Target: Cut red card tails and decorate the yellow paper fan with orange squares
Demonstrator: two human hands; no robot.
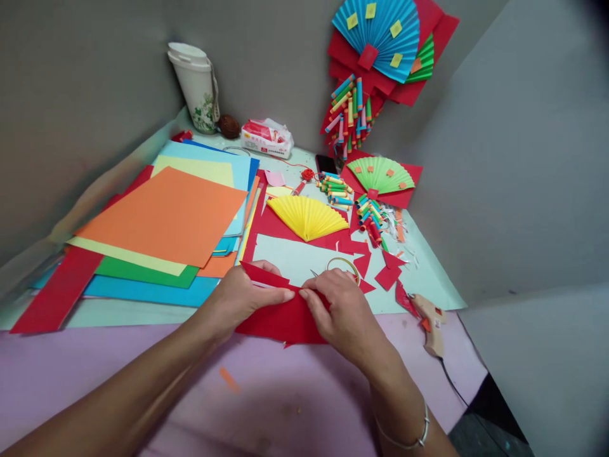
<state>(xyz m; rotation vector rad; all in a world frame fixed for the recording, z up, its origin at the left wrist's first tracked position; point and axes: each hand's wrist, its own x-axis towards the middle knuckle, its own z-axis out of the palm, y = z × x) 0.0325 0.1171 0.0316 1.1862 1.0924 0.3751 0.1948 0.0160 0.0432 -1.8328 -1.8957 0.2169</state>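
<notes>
A piece of red paper (280, 320) lies at the near middle of the table, its upper edge folded into a strip. My left hand (245, 298) pinches that edge from the left, fingers closed on the fold. My right hand (340, 311) pinches the same edge from the right, thumb and fingers pressed together on the paper. The two sets of fingertips nearly meet at the fold's middle. Just beyond the hands sits a yellow pleated paper fan (308, 217) on a red backing sheet (271, 225).
A stack of coloured sheets (166, 222) fills the left. A green fan (379, 174) with rolled paper tubes (368, 212) lies back right, red scraps (387, 276) beside it. A glue gun (431, 320) rests right of my hand. A white cup (197, 86) and tissue pack (266, 136) stand at the back.
</notes>
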